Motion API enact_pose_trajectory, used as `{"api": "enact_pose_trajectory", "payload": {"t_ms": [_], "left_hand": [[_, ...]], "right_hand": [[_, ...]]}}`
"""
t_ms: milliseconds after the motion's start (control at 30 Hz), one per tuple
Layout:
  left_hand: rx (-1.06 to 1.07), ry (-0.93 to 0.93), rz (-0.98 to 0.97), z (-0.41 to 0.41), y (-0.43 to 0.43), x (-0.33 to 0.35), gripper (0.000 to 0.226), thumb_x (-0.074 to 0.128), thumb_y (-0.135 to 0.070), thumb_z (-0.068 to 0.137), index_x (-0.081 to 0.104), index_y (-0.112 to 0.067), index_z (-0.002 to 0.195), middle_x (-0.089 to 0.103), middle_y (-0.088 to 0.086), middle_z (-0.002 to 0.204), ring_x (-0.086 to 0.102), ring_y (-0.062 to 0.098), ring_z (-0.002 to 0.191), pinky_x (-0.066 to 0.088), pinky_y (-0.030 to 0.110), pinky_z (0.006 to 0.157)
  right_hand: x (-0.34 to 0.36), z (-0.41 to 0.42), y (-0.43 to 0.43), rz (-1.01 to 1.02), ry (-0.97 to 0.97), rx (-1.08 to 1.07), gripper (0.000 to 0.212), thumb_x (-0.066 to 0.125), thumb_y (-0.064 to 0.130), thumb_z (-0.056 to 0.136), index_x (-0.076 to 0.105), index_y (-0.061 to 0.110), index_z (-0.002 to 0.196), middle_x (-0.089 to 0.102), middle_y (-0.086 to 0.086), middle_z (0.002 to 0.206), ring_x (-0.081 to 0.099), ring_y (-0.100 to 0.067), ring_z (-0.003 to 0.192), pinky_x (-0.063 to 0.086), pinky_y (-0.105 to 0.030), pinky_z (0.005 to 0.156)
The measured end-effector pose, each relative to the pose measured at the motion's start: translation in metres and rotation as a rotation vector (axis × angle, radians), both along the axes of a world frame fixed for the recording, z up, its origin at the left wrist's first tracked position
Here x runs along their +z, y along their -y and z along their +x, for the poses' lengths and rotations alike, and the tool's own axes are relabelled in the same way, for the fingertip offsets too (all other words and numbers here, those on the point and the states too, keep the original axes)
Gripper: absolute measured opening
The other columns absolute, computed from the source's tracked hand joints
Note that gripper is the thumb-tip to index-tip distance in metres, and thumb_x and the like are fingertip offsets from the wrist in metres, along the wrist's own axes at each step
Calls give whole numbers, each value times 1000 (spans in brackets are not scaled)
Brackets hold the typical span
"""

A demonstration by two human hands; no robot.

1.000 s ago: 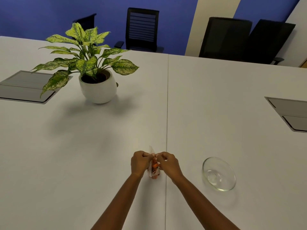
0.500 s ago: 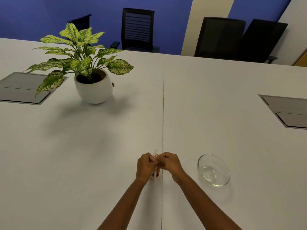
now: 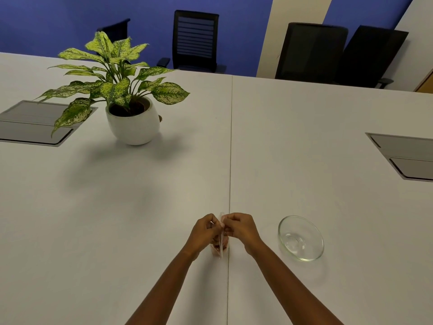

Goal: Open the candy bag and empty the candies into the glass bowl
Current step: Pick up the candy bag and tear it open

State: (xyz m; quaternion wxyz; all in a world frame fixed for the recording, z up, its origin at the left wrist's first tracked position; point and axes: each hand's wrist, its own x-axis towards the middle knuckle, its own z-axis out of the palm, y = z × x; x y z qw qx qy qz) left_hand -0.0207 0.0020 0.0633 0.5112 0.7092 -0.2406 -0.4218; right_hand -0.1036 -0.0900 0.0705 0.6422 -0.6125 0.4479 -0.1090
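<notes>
Candy bag (image 3: 220,240), a small clear plastic one, is the thing both hands hold, but it is the littlest thing here, so the big things come first.

A big white table (image 3: 145,207) fills most of the view. A thin seam (image 3: 230,148) runs down its middle, from the far edge to the near edge. Flat grey panels are set into the top, one at the far left (image 3: 32,123) and one at the far right (image 3: 407,156). Black office chairs (image 3: 195,41) stand behind the table, in front of a blue wall (image 3: 70,19).

A leafy green plant in a round white pot (image 3: 132,124) stands on the left half of the table, far from the hands.

A round clear glass bowl (image 3: 301,238) sits on the right half, near the right hand but not touching it. No candy is in it.

Two bare arms reach in from the bottom. The left hand (image 3: 203,233) and the right hand (image 3: 241,227) meet just left of the seam. The fingers of both hands are curled tight and pinch the top of the candy bag from each side. The bag hangs down between the hands, edge on, with something orange-pink low inside. Whether its top is open cannot be seen.
</notes>
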Motion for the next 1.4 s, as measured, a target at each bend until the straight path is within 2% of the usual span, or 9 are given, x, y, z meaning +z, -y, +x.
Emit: {"api": "enact_pose_trajectory", "payload": {"t_ms": [100,200,367,500,600,733,1033,1267,1400], "left_hand": [[52,94,40,-3,3,1,18,55,-11,89,52,-14,71,62,11,75,63,25,67,55,33,66],[154,188,40,-7,7,3,8,60,-13,86,55,-8,81,61,12,78,62,26,71,55,33,68],[273,314,37,-10,13,10,16,62,-14,85,64,1,89,62,9,78,62,24,75,57,36,75],[277,358,21,-12,18,12,18,60,-13,86,65,4,90,68,17,82,63,23,73,56,34,74],[254,385,23,-12,20,11,18,60,-10,86,64,6,92,68,17,85,61,21,71,52,23,67],[260,386,12,-13,21,10,16,60,-11,86,61,5,90,61,10,78,59,22,69,49,18,61],[276,453,5,-16,25,15,11,60,-9,86,52,-6,78,57,7,76,54,16,67,41,8,56],[319,468,-3,-15,29,19,13,58,-11,88,59,1,90,57,5,79,55,15,70,39,6,56],[273,437,15,-17,31,21,19,58,-18,88,59,0,93,57,3,80,55,12,65,43,5,46]], "right_hand": [[3,-1,1,-49,6,15,13,57,1,83,69,-4,83,65,-9,72,63,-18,63,55,-21,62],[5,-3,3,-70,3,5,13,58,4,83,69,-2,81,65,-11,72,62,-18,63,54,-23,64],[7,-3,4,-109,-10,21,16,60,7,84,69,-5,88,64,-6,69,62,-14,60,54,-17,59],[8,-3,4,-227,-59,15,18,61,9,84,70,-5,92,70,-17,82,63,-18,65,54,-19,62],[8,-4,4,-301,-83,10,17,61,9,84,70,-3,90,72,-22,90,63,-19,70,54,-24,67],[10,-3,2,-401,-97,10,16,60,10,84,70,-2,85,72,-20,87,59,-13,62,46,-12,56],[18,-2,3,-554,-124,10,20,62,16,84,69,-2,91,72,-16,90,58,-12,68,40,-5,57],[29,0,6,-579,-127,2,22,62,16,85,68,-2,94,72,-18,94,63,-18,77,47,-18,70],[38,1,12,-531,-78,-37,14,60,7,83,70,-2,87,73,-18,87,59,-10,63,44,-7,56]]}}
